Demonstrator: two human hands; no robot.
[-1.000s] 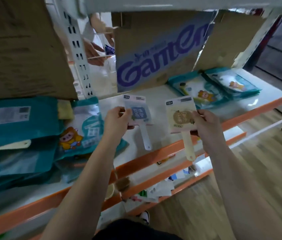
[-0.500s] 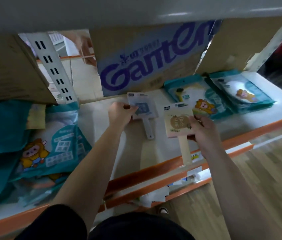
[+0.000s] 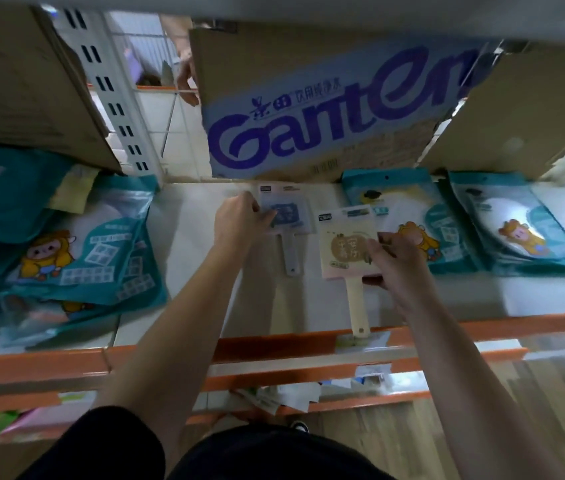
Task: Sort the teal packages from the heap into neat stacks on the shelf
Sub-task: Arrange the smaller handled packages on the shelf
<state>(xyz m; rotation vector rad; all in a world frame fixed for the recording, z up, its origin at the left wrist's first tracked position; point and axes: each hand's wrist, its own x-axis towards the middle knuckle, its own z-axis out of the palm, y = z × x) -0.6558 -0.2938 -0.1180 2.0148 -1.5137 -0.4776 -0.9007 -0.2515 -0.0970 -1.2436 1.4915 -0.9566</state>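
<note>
So the teal heap (image 3: 66,244) sits at nine o'clock on the shelf (image 3: 533,299), slumped and overlapping, while two teal stacks (image 3: 454,220) lie at three o'clock, side by side and fairly square. Neither is in hand right now: my left hand (image 3: 239,223) pinches a blue paddle card (image 3: 286,216) by its left edge, and my right hand (image 3: 395,268) grips a cream paddle card (image 3: 346,251) at its lower right corner, its handle hanging past the orange lip (image 3: 481,329). I'd lay both cards flat in the middle gap, at twelve o'clock, against the Ganten box (image 3: 326,109), handles pulled inboard so nothing overhangs. I judge the cream one risks nudging the nearer stack, so set it just clear.
</note>
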